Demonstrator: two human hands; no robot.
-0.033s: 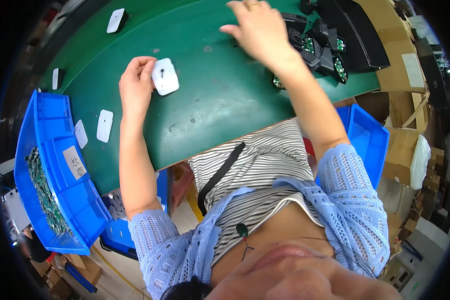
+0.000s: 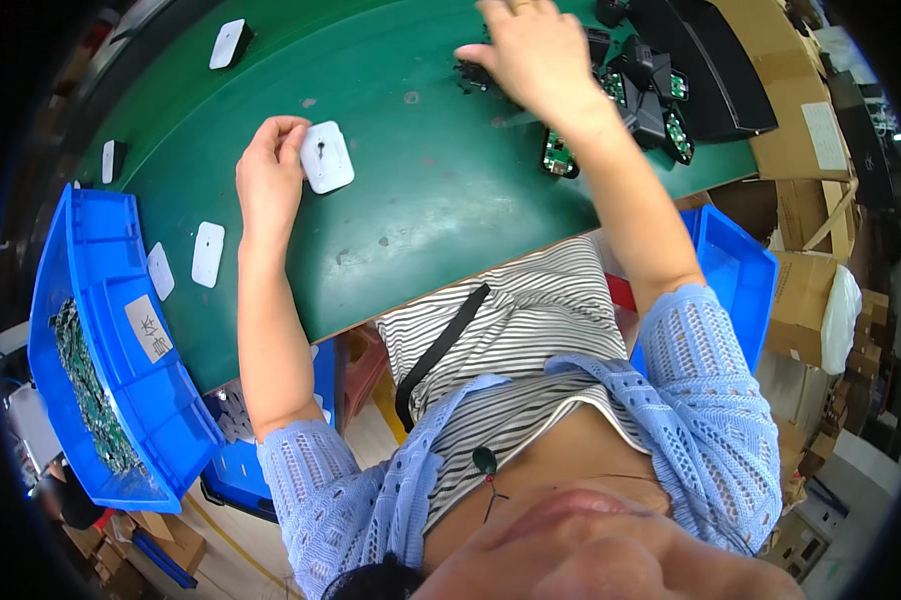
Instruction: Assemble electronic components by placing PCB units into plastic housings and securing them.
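Between the thumb and fingers of my left hand [image 2: 271, 170] is a white rounded plastic plate [image 2: 330, 168], pinched at its left edge. A small dark mark or hole shows near its middle. My right hand [image 2: 541, 60] reaches to the far side of the table, thumb and fingers apart, its fingertips partly cut off by the upper edge. Beside its thumb lie small black parts [image 2: 476, 78]. To its right is a pile of black plastic housings [image 2: 651, 118] with green boards. One housing with a green circuit board [image 2: 559, 156] lies below my right wrist.
White plates [image 2: 208, 254] lie left of my left forearm. Black-and-white pieces [image 2: 231, 44] stand farther off. A blue bin [image 2: 156, 345] of circuit boards [image 2: 91, 390] is at the left table edge, another blue bin [image 2: 743, 270] at the right. Cardboard boxes [image 2: 806, 300] stand at right.
My right hand has shifted slightly right and nearer, and the small black parts by its thumb show more. The circuit board below my wrist is more exposed. My left hand keeps the plate.
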